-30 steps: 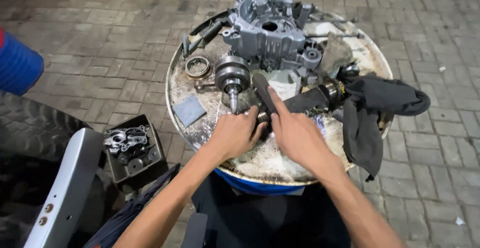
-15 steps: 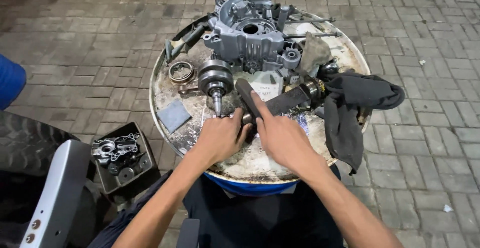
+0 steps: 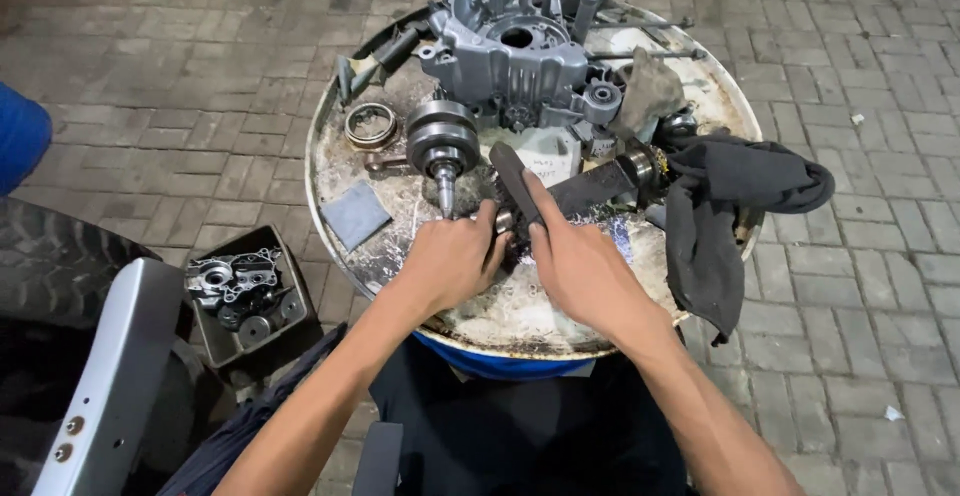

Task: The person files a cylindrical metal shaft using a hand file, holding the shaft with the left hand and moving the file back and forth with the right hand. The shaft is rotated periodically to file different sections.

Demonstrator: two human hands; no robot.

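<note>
Steel glints between the fingers of the left hand, which curl closed around a small metal part; exactly what it is cannot be told. The right hand lies just beside it, index finger stretched along a dark flat bar, the other fingers bent over the same part. Both hands rest on the round, grimy drum-top table. Just beyond the left hand stands a steel crankshaft, and behind it a grey cast-metal engine case. A black rag hangs over the table's right edge. A black tray of engine parts sits on the brick floor.
</note>
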